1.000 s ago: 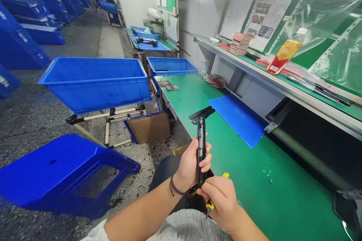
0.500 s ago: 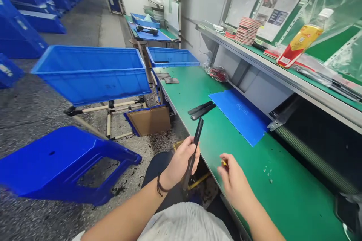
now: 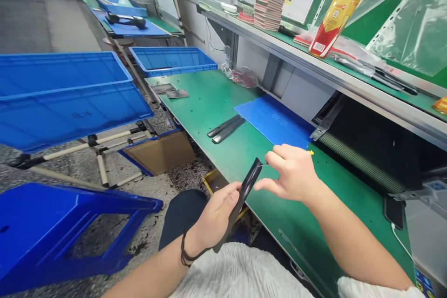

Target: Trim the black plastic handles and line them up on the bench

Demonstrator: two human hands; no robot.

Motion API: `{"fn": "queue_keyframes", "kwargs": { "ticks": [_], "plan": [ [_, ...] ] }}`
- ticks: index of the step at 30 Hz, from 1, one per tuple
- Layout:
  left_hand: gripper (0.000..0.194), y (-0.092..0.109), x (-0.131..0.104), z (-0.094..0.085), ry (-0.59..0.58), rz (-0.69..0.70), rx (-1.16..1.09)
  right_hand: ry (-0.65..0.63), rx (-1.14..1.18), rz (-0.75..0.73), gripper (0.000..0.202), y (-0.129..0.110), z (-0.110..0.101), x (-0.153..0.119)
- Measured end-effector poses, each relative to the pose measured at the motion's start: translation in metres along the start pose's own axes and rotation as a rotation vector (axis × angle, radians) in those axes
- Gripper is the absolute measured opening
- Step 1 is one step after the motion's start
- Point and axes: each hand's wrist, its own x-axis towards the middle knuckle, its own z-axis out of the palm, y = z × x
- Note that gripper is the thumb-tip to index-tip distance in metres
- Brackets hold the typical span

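Note:
My left hand (image 3: 218, 212) is wrapped around a long black plastic strip (image 3: 250, 180), tilted up above the table's front edge. In my right hand (image 3: 291, 172) is a slim tool with a yellow end (image 3: 310, 152); most of its handle is hidden by the fingers. Its thin metal tip (image 3: 264, 165) meets the upper end of the strip, and my right thumb points toward the strip's side. Two more black plastic strips (image 3: 226, 129) lie side by side on the green table, beyond my hands.
A blue sheet (image 3: 275, 118) lies on the green tabletop (image 3: 195, 111). Blue crates (image 3: 70, 107) stand at the left, above a blue stool (image 3: 63, 233). Along the right runs a shelf with a drink bottle (image 3: 337, 14). A phone (image 3: 394, 212) rests at the right end.
My right hand has moved up and left from beside the table edge, bringing the tool's tip to the strip's end. The view has turned right; the left hand still grips the strip.

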Motion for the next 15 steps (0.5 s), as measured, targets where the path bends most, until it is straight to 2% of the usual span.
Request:
{"fn": "queue_keyframes", "kwargs": {
  "ticks": [3,7,11,15],
  "plan": [
    [0.047,0.002,-0.001,0.0,-0.058,-0.021,0.07,0.009,-0.021,-0.059,0.07,0.003,-0.001,0.006],
    [0.045,-0.003,0.001,0.003,-0.037,-0.003,0.051,0.068,-0.116,-0.095,0.064,0.001,0.001,0.005],
    [0.045,-0.006,0.006,0.012,0.001,0.013,0.01,0.112,-0.174,-0.001,0.061,-0.008,0.013,-0.007],
    [0.045,-0.005,0.013,0.021,0.084,0.03,-0.009,0.086,-0.123,0.091,0.061,-0.023,0.029,-0.02]
  ]
}}
